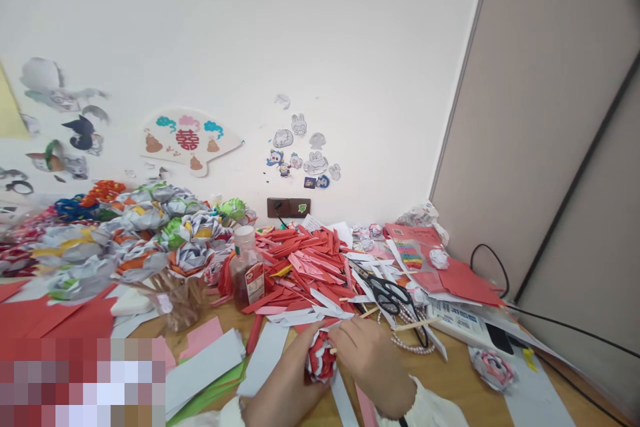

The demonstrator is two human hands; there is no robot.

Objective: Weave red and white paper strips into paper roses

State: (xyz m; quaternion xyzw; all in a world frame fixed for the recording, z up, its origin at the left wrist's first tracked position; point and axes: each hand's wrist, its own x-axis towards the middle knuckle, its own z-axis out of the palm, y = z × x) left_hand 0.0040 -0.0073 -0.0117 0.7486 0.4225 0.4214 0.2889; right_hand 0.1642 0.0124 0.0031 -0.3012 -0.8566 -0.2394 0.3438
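Observation:
A red and white folded-paper flower (321, 359) is held low at the front of the desk. My left hand (287, 377) wraps round its left side and underside. On the other side, the curled fingers of my right hand (367, 357) press against the flower's upper right edge. A pale stick end (334, 351) shows between the flower and the right fingers; the fingertips are partly hidden. Just beyond my hands spreads a heap of red, pink and white folded paper strips (310, 263). Black-handled scissors (387, 293) lie at the heap's right side.
Finished paper flowers (145, 227) crowd the left, some on sticks in a clear cup (177, 300). A glue bottle (249, 273) stands beside the heap. At right are a bead string (417, 349), red paper (467, 280), another paper flower (493, 369) and a dark cable (575, 330).

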